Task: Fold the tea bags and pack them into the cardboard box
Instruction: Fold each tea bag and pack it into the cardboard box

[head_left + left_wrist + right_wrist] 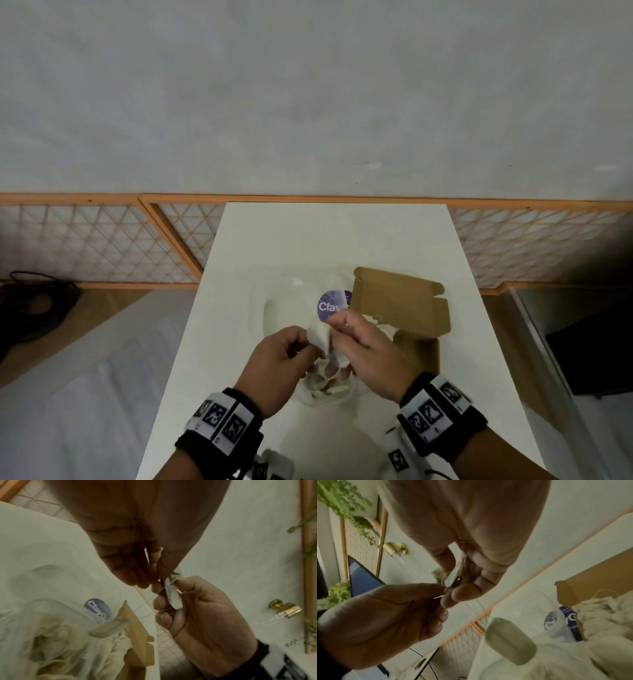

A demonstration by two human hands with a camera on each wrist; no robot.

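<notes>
Tea bag (pixel 320 337) is pinched by left hand (pixel 279 356) and right hand (pixel 368 349); string should be kept taut, crease pressed flat.

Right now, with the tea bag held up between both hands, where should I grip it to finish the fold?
Probably pinch the tea bag across its flat faces near the middle, coming from either side as the left hand and right hand do: it is thin, limp, and edge-on, with string trailing below.

A home room: plain wall, wood-framed lattice panels (pixel 102 240), a brass wall lamp (pixel 395 549), trailing green plants (pixel 346 500).
</notes>
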